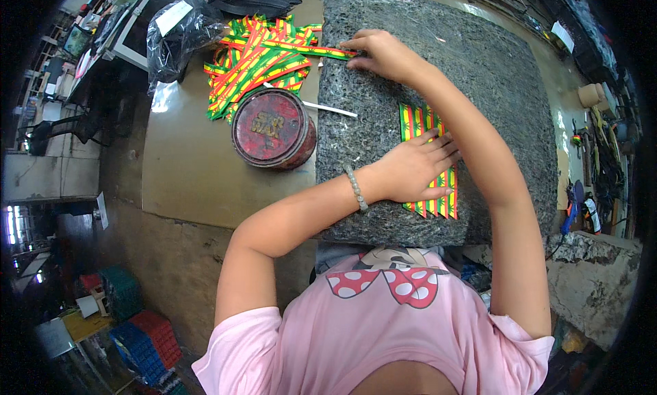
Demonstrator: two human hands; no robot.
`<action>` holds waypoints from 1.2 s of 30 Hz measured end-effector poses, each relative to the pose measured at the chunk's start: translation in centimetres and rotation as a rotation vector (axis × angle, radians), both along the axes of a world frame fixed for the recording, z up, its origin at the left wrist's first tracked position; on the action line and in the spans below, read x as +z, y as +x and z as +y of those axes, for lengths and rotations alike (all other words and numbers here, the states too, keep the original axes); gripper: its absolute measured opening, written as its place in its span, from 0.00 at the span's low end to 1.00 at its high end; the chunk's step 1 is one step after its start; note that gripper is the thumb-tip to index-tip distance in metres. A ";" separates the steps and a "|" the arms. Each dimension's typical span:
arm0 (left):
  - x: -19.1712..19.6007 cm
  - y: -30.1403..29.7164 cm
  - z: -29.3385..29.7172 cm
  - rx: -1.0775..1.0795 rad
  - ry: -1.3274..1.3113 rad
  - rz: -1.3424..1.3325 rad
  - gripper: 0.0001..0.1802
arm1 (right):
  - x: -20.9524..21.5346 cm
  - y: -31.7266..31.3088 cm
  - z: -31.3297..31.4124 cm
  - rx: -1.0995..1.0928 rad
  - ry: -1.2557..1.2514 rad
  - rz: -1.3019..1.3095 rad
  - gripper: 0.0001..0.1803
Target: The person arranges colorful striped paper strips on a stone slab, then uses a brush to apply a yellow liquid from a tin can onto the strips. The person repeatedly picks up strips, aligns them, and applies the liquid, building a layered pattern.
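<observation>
Upper left of centre, the loose heap of striped ribbons (256, 59) lies on the table beside the red tin (272, 128); one ribbon (321, 51) runs left to right onto the stone slab (493, 73); right hand (383, 53) pinches its near end; left hand (410, 169), fingers spread, presses flat on the laid-out strips (417, 121) mid-frame.

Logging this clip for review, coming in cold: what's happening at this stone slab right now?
A person works at a grey stone slab. Their left hand lies flat on a neat row of red, yellow and green striped strips laid side by side on the slab. Their right hand reaches to the slab's far left edge and pinches one strip from a loose pile of strips beside it. A round red tin stands just left of the slab.
</observation>
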State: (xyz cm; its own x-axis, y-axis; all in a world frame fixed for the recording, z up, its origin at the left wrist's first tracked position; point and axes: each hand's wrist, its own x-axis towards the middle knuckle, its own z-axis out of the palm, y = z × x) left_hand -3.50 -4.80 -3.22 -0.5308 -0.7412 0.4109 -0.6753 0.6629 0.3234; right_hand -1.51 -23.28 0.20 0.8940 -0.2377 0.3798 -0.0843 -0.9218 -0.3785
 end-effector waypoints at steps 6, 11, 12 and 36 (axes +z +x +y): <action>0.7 0.0 -0.1 -0.007 0.017 -0.022 0.39 | -0.1 0.7 0.1 -0.061 0.001 0.031 0.17; 1.3 0.2 -0.1 -0.033 0.223 0.021 0.36 | -1.4 4.0 1.9 -0.290 -0.028 0.066 0.18; 1.2 0.2 -0.1 -0.029 0.164 0.017 0.35 | -1.4 4.3 1.8 -0.288 0.014 0.102 0.17; 1.9 0.2 0.1 -0.018 0.098 -0.125 0.40 | 1.0 -25.3 17.1 -0.918 1.030 -0.253 0.19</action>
State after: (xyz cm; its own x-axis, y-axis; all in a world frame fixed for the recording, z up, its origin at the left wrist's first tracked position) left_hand -3.26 -4.71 -1.29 -0.5866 -0.7646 0.2670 -0.7030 0.6444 0.3009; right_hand -26.83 -6.14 1.21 0.2046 -0.9591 -0.1957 -0.3263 0.1216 -0.9374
